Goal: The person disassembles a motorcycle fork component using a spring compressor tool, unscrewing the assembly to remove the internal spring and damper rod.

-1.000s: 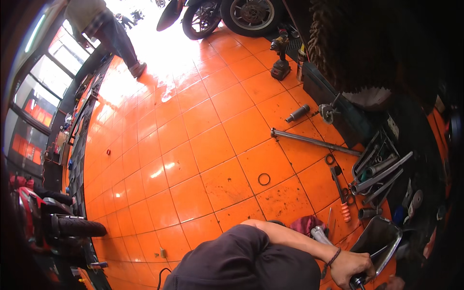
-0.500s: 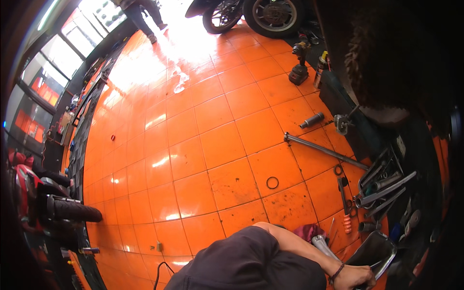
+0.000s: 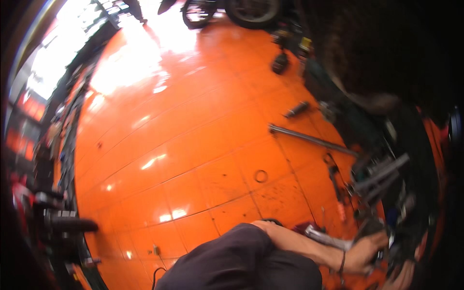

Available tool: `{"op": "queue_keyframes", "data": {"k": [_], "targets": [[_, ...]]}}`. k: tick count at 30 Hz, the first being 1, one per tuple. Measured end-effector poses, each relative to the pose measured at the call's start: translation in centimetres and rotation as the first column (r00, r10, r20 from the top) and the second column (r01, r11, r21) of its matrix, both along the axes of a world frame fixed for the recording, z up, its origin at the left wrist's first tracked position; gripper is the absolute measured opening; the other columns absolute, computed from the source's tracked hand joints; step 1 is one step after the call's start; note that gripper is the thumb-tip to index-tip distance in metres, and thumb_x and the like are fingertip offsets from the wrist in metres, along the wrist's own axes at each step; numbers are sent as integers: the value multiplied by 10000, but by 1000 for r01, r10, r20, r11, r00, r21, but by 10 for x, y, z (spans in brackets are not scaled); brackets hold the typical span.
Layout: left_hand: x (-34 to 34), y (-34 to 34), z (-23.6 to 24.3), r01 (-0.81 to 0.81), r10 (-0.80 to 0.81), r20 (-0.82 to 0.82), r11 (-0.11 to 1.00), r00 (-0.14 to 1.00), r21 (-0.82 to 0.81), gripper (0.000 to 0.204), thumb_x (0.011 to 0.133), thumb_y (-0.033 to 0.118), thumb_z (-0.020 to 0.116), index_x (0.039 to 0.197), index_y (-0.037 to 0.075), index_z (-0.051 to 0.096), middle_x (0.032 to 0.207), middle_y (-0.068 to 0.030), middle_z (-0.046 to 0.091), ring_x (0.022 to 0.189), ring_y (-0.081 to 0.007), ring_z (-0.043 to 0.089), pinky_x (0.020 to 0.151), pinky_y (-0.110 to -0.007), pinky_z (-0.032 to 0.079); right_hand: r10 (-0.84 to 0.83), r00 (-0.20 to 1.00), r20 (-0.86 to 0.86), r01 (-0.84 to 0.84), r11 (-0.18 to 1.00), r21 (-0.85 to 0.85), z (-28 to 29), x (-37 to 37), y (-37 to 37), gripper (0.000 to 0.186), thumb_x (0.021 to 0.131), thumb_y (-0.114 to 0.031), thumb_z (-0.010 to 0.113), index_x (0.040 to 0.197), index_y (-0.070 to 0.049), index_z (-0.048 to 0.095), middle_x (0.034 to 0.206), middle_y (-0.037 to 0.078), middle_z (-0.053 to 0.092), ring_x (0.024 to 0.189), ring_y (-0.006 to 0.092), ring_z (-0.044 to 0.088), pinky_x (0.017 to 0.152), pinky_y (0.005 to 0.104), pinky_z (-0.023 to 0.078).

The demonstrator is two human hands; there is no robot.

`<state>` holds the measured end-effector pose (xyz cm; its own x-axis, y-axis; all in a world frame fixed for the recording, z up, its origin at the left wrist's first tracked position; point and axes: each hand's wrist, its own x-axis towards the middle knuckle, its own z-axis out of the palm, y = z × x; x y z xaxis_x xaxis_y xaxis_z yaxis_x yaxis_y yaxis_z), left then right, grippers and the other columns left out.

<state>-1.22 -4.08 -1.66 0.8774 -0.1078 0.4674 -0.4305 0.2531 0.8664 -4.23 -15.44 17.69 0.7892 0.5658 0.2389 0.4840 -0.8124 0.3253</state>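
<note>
From the dark sleeve at the lower middle, my left forearm stretches to the right. My left hand (image 3: 366, 253), with a thin cord round its wrist, is bent over at the lower right. Its fingers look curled round a small dark or metallic thing, too blurred to name. My right hand (image 3: 404, 277) shows only in part near the lower edge, just right of the left one; blur hides what its fingers do. A silvery metal tube (image 3: 328, 239) lies beside my left wrist, by a dark red cloth (image 3: 303, 227).
Along the right lie a long metal bar (image 3: 314, 139), a short grey cylinder (image 3: 297, 109), an orange-handled tool (image 3: 341, 210) and several metal parts. A black ring (image 3: 261, 176) rests on the orange tiles. Farther off stand a cordless drill (image 3: 280, 62) and a motorcycle wheel (image 3: 252, 10).
The view has shifted and blurred. My left hand has moved up and slightly right, and my right hand has come into sight at the lower right.
</note>
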Motion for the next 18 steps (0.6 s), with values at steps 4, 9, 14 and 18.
{"op": "queue_keyframes", "data": {"k": [4,9,14,18], "targets": [[19,-4,9,-244,239,-78,968,968,-63,571,653,216,900,1096,-20,627,1137,-242,613,1095,-454,611,924,-494,528,-445,861,-245,502,817,282,-17,18,23,405,1115,-244,486,1071,88,715,921,267,725,856,457,691,765,489,517],[26,36,12,-51,51,12,997,999,56,314,716,8,787,968,21,600,920,-160,586,801,-366,641,675,-433,521,-157,920,-358,236,953,191,25,26,34,347,1086,-252,522,1000,29,706,868,175,655,775,284,661,682,428,509],[14,46,29,202,-203,5,975,979,93,245,722,-19,732,910,30,583,847,-108,574,711,-283,626,634,-374,505,299,933,-202,-344,906,-248,53,20,-12,335,990,-338,668,1237,-116,706,1253,60,717,1033,292,667,829,416,553],[11,55,27,306,-310,12,943,951,132,256,701,-24,730,894,36,573,844,-105,580,723,-290,627,643,-373,508,517,834,-193,-549,741,-387,50,32,-9,371,937,-352,709,1252,-158,693,1277,-1,718,1070,261,663,832,387,551]]}}
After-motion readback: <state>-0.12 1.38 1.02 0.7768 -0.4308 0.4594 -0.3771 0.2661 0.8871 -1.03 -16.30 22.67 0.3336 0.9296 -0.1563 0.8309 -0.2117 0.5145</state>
